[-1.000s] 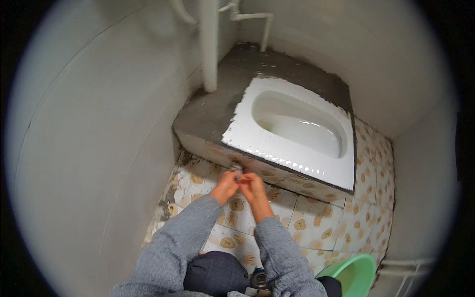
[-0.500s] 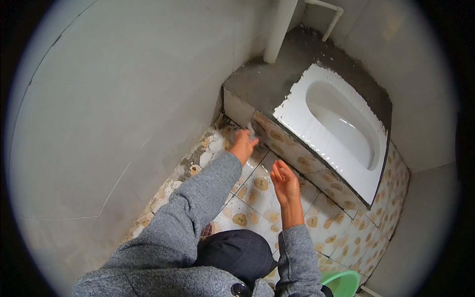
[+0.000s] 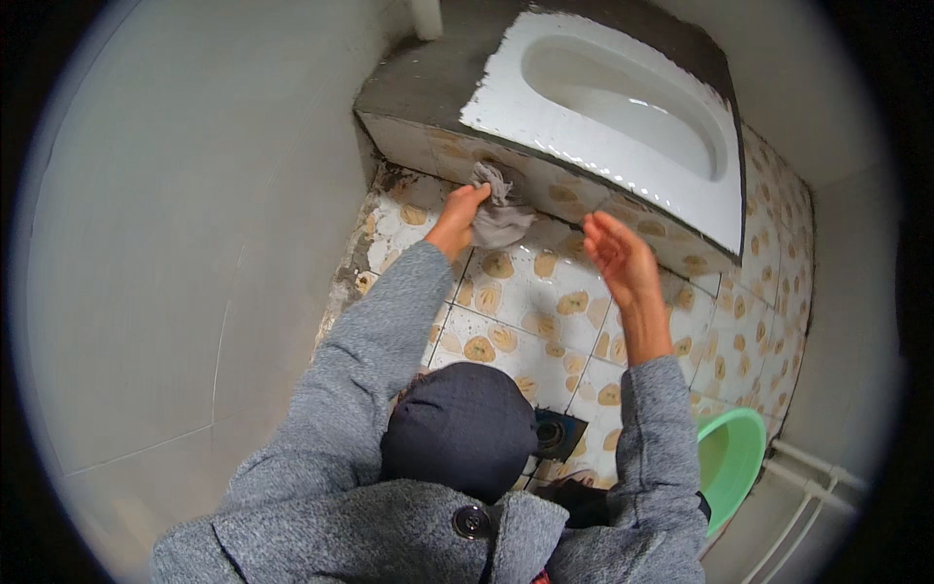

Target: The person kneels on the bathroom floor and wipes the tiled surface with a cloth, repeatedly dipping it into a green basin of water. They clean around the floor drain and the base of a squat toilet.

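Observation:
My left hand (image 3: 457,219) is closed on a crumpled grey-white cloth (image 3: 503,226), which hangs from the fingers near the foot of a tiled step (image 3: 443,146). Part of the cloth is bunched above the thumb. My right hand (image 3: 623,261) hovers apart from it, to the right, with nothing in it and its fingers loosely bent. Set into the top of the step is a white squat toilet (image 3: 593,146) with a ragged edge. Below both hands lies the wet, patterned tile floor (image 3: 525,336).
A green basin (image 3: 751,457) stands at the lower right, beside white pipes (image 3: 817,477) along the wall. Near my knee is a dark square floor drain (image 3: 555,435). The grey wall (image 3: 195,253) rises close on the left; another white pipe (image 3: 425,18) meets the step's top.
My view has shifted right and downward, bringing the drain and more of the basin into sight. The cloth in my left hand, blurred before, now shows clearly. My right hand remains free.

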### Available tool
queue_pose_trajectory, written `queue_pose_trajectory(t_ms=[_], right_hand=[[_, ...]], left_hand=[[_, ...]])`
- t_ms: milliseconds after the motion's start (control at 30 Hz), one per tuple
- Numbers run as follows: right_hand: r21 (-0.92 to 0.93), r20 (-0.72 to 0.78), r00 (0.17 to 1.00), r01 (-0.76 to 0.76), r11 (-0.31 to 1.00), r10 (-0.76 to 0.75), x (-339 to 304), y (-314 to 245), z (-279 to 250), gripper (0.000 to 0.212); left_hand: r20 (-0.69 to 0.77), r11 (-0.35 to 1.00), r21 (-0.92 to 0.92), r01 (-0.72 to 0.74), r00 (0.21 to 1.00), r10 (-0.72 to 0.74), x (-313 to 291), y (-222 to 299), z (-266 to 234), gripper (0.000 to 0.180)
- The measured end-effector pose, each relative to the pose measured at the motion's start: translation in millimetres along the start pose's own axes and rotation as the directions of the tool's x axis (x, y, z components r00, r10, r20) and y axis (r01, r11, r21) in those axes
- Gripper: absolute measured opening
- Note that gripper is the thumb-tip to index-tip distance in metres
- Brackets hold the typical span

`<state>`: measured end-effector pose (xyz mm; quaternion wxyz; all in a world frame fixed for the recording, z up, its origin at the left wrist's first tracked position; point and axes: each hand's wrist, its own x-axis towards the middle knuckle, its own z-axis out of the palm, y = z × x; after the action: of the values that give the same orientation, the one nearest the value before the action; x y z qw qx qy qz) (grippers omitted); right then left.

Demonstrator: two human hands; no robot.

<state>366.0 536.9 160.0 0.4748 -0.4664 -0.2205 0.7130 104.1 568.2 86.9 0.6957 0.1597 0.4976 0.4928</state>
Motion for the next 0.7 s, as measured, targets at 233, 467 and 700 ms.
queue_pose_trajectory(t_ms=[233,467,700], right_hand=[[-0.437,0.032,0.999,0.001,0.900,0.014,-35,-49,-28,0.033],[-0.659,-0.033,0.999,-0.035,0.751,0.018,-143,-97,-113,0.030],[-0.237,-0.612,0.761,0.087,0.968,-0.218,-316,-59,-298,0.031]], left_hand=[[0.171,0.845,0.530,0.080,0.965,-0.198,-22,-13,-3,0.022],[0.657,-0.520,0.626,-0.581,0.753,-0.050,-73,-23,130,0.020],[0.716,0.291,0.687,-0.666,0.552,-0.426,-111,-29,249,0.031]])
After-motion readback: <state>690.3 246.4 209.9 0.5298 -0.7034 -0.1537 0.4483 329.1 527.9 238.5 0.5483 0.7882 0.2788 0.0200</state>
